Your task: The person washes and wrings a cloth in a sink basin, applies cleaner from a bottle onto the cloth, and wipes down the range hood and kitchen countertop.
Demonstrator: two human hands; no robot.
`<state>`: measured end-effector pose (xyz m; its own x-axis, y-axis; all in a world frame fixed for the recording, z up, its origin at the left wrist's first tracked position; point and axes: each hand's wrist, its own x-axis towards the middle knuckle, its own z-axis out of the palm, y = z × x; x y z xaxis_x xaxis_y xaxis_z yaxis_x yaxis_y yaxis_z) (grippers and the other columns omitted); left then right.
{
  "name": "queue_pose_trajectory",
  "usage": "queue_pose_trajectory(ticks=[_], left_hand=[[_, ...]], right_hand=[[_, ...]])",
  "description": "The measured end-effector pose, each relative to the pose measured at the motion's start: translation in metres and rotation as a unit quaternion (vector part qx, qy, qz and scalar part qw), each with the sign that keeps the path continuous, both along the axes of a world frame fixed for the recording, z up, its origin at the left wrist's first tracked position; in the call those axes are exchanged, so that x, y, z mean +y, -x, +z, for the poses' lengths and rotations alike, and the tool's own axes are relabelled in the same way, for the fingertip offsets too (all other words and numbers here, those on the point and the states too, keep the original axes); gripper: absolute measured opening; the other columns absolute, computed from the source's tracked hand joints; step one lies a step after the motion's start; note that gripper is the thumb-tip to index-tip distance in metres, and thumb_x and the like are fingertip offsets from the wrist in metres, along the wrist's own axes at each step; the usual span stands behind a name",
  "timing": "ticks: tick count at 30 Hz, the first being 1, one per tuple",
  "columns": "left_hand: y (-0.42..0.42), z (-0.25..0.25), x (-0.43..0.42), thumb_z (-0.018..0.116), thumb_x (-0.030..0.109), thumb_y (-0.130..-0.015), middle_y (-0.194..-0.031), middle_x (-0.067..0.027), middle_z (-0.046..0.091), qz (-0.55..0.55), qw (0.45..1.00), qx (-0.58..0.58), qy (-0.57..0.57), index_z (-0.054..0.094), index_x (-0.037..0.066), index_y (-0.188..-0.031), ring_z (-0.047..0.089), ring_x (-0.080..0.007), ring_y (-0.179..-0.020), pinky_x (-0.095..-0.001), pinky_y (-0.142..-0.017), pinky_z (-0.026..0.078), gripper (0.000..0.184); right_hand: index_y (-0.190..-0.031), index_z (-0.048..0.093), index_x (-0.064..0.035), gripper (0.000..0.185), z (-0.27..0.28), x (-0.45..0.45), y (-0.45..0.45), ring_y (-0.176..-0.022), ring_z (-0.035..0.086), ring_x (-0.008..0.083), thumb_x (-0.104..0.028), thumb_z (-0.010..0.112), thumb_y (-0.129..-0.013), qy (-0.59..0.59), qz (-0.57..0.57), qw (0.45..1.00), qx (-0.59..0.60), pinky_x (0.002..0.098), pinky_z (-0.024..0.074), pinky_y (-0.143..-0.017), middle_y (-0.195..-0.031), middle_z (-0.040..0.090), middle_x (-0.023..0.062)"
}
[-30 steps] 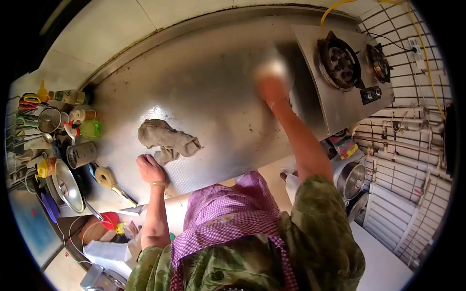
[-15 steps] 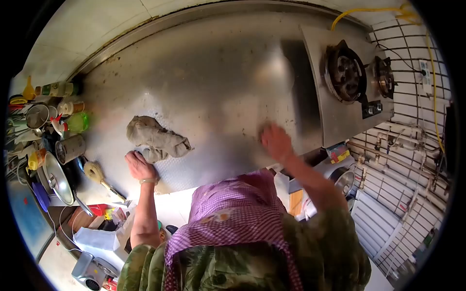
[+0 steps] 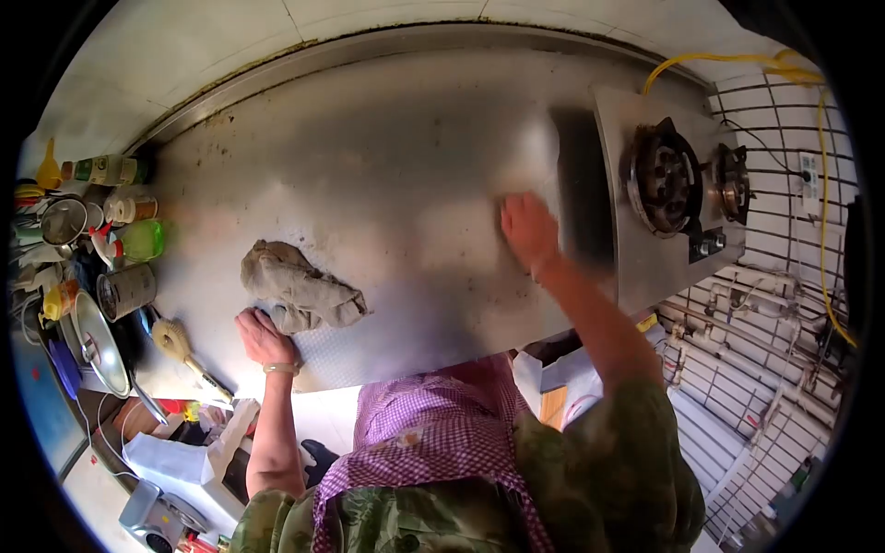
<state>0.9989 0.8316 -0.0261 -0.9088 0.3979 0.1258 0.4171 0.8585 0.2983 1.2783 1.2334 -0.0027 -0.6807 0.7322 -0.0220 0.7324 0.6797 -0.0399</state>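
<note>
My left hand [image 3: 265, 337] lies on the steel counter [image 3: 387, 166] near its front edge, fingers resting on the metal, just beside a crumpled grey-beige cloth [image 3: 300, 288]. It does not grip the cloth. Right of the middle, my right hand [image 3: 530, 229] presses down on the counter, its fingers curled together. Whatever is under those fingers is hidden. Small dark specks dot the metal around it.
A two-burner gas stove [image 3: 664, 180] stands at the right. Along the left are a brush [image 3: 172, 341], a metal lid [image 3: 100, 346], a can [image 3: 126, 291], a green bottle [image 3: 143, 240] and utensils. A wire rack [image 3: 774, 120] lines the right wall.
My right hand has come back from the far part of the counter towards me, then slid slightly away again. My left hand stays beside the cloth. The view has shifted a little.
</note>
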Motion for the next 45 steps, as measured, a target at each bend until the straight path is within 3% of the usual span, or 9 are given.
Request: queue_pose_trajectory(ticks=[5, 8, 11, 15, 19, 23, 26, 40, 45], left_hand=[[-0.005, 0.003, 0.002, 0.045, 0.020, -0.100, -0.099, -0.0166, 0.055, 0.014, 1.000, -0.003, 0.012, 0.053, 0.005, -0.099, 0.056, -0.0394, -0.086, -0.0482, -0.071, 0.044, 0.017], [-0.002, 0.003, -0.002, 0.046, 0.020, -0.100, -0.099, -0.0162, 0.055, 0.021, 1.000, 0.000, 0.016, 0.053, 0.005, -0.099, 0.056, -0.0390, -0.087, -0.0482, -0.071, 0.044, 0.016], [-0.003, 0.003, 0.001, 0.046, 0.020, -0.100, -0.099, -0.0165, 0.055, 0.026, 0.999, -0.010, 0.017, 0.052, 0.005, -0.099, 0.057, -0.0391, -0.087, -0.0482, -0.071, 0.044, 0.016], [-0.005, 0.005, 0.002, 0.046, 0.019, -0.100, -0.098, -0.0174, 0.055, 0.015, 1.000, -0.010, 0.010, 0.053, 0.004, -0.100, 0.056, -0.0396, -0.087, -0.0480, -0.072, 0.044, 0.017], [-0.004, 0.005, 0.003, 0.046, 0.019, -0.099, -0.099, -0.0174, 0.055, 0.016, 1.000, 0.009, 0.008, 0.053, 0.004, -0.101, 0.056, -0.0398, -0.087, -0.0480, -0.072, 0.044, 0.016], [-0.004, 0.001, 0.007, 0.046, 0.018, -0.099, -0.098, -0.0175, 0.054, 0.022, 1.000, -0.005, 0.001, 0.053, 0.004, -0.101, 0.056, -0.0403, -0.087, -0.0485, -0.073, 0.043, 0.016], [-0.006, 0.005, 0.004, 0.046, 0.018, -0.099, -0.098, -0.0171, 0.054, 0.029, 1.000, -0.011, -0.001, 0.053, 0.005, -0.101, 0.056, -0.0403, -0.086, -0.0481, -0.072, 0.044, 0.016], [-0.007, 0.009, 0.005, 0.047, 0.020, -0.099, -0.100, -0.0162, 0.054, 0.044, 0.999, -0.020, 0.009, 0.052, 0.006, -0.101, 0.056, -0.0397, -0.087, -0.0492, -0.071, 0.044, 0.014], [-0.009, 0.006, -0.001, 0.046, 0.019, -0.099, -0.099, -0.0162, 0.054, 0.029, 0.999, -0.014, 0.008, 0.052, 0.005, -0.098, 0.055, -0.0394, -0.088, -0.0486, -0.072, 0.043, 0.015]], right_hand=[[-0.115, 0.065, -0.0036, 0.030, -0.019, 0.090, 0.055, -0.085, 0.067, 0.0300, -0.016, 0.056, -0.090, -0.033, 0.020, 0.997, -0.069, 0.0443, 0.0559, -0.074, -0.101, 0.066, 0.0188], [-0.094, 0.062, -0.0067, 0.013, -0.039, 0.109, 0.082, -0.086, 0.064, 0.0287, -0.018, 0.057, -0.091, -0.010, -0.053, 0.998, -0.014, 0.0404, 0.0534, -0.068, -0.096, 0.063, 0.0114], [-0.093, 0.061, -0.0061, 0.017, -0.004, 0.014, 0.029, -0.087, 0.063, 0.0326, -0.022, 0.055, -0.093, -0.003, 0.077, 0.996, -0.052, 0.0424, 0.0544, -0.068, -0.099, 0.062, 0.0144], [-0.094, 0.061, -0.0079, 0.018, 0.009, 0.056, 0.017, -0.087, 0.063, 0.0374, -0.025, 0.054, -0.092, 0.089, -0.171, 0.981, -0.033, 0.0450, 0.0558, -0.070, -0.107, 0.061, 0.0183], [-0.089, 0.064, -0.0077, 0.014, -0.070, 0.167, 0.075, -0.077, 0.064, 0.0368, -0.020, 0.057, -0.090, -0.143, 0.055, 0.983, -0.099, 0.0451, 0.0556, -0.067, -0.098, 0.064, 0.0179], [-0.101, 0.065, -0.0080, 0.030, -0.012, 0.000, 0.183, -0.096, 0.062, 0.0258, -0.035, 0.059, -0.090, 0.087, 0.163, 0.981, 0.062, 0.0475, 0.0498, -0.077, -0.103, 0.064, 0.0167], [-0.091, 0.070, -0.0065, 0.017, -0.018, 0.059, 0.160, -0.081, 0.066, 0.0315, -0.017, 0.057, -0.087, 0.147, -0.070, 0.983, 0.078, 0.0443, 0.0542, -0.071, -0.090, 0.065, 0.0136], [-0.092, 0.068, -0.0071, 0.021, -0.018, 0.090, 0.147, -0.081, 0.065, 0.0390, -0.021, 0.052, -0.091, -0.023, 0.063, 0.994, -0.081, 0.0491, 0.0541, -0.068, -0.105, 0.063, 0.0222], [-0.096, 0.069, -0.0085, 0.022, -0.020, 0.033, 0.161, -0.085, 0.066, 0.0396, -0.022, 0.053, -0.091, 0.062, 0.050, 0.994, 0.072, 0.0504, 0.0540, -0.074, -0.105, 0.065, 0.0188]])
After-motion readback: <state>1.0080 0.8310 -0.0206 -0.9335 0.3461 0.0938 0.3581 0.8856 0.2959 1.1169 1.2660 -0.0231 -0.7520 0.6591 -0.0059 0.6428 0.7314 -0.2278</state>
